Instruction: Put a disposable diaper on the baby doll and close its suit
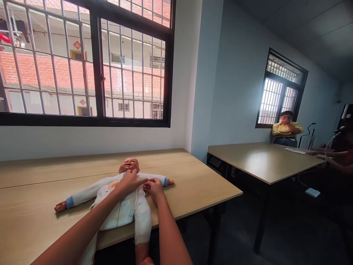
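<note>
A baby doll (142,217) lies on its back on the table (190,184), head away from me, arms spread, legs over the near edge. It wears a white long-sleeved top with blue cuffs and an orange print. My left hand (130,184) lies on the doll's chest below the chin, fingers toward the collar and thumb stretched out to the right. Close beside that thumb, my right hand (154,189) has its fingers pinched together at the doll's side, by the armpit. What sits between those fingertips is hidden.
A barred window (132,73) is above the table. Across a gap to the right stands a second table (248,154). A person in a yellow shirt (285,129) leans by the far window. Another person's arms (336,156) rest at the second table's right; a white box (312,192) hangs below.
</note>
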`<state>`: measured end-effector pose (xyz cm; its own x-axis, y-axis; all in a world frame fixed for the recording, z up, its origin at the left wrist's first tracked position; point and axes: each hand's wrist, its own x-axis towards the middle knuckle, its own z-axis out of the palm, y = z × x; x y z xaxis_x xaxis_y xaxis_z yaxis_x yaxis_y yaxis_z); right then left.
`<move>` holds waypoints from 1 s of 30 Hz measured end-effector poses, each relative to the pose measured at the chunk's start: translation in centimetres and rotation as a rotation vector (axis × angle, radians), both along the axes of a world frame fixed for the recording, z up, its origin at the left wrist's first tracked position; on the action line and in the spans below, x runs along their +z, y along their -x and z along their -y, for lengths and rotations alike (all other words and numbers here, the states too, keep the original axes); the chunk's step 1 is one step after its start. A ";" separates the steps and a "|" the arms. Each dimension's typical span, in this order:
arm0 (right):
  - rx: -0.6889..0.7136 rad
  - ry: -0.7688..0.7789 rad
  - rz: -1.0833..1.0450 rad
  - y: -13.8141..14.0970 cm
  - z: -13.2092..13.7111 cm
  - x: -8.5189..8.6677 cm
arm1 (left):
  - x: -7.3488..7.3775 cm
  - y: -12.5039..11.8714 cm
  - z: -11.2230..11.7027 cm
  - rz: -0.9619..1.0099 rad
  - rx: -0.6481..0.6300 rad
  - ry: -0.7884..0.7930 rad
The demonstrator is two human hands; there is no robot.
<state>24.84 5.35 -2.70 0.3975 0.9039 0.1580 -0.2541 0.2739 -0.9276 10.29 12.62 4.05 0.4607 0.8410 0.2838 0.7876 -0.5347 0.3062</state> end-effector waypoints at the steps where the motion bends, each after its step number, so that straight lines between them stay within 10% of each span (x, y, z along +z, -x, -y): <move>1: -0.004 0.015 -0.026 0.1 0.0 0.1 | -0.1 0.4 0.3 -0.013 -0.008 -0.012; 11: -0.048 0.144 -0.018 1.0 0.8 1.2 | 0.7 4.9 1.6 0.049 -0.057 -0.131; 17: -0.159 0.066 0.236 2.4 0.6 3.6 | -3.1 11.9 5.8 0.126 0.090 -0.268; 24: 0.260 -0.066 0.897 9.5 -0.8 10.1 | -3.2 9.5 12.4 -0.080 0.144 -0.303; 30: 0.311 0.176 1.336 13.6 -3.3 10.8 | -2.9 9.5 14.9 -0.070 0.144 -0.316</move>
